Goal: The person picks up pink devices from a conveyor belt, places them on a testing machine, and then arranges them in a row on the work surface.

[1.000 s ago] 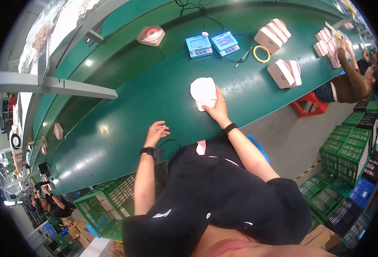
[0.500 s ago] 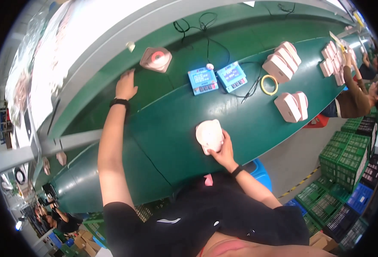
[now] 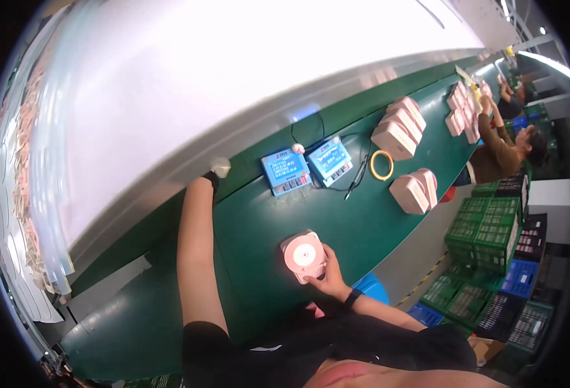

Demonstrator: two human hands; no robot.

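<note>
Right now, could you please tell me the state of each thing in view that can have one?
Pink device, held; whether lifted, unclear
Right hand, gripping the pink device
Left hand, hidden at the white panel's edge
Left blue box, screen lit
Right blue box, screen lit
Yellow ring, lying flat
Pink units, set close together in two groups
Green crates, stacked
</note>
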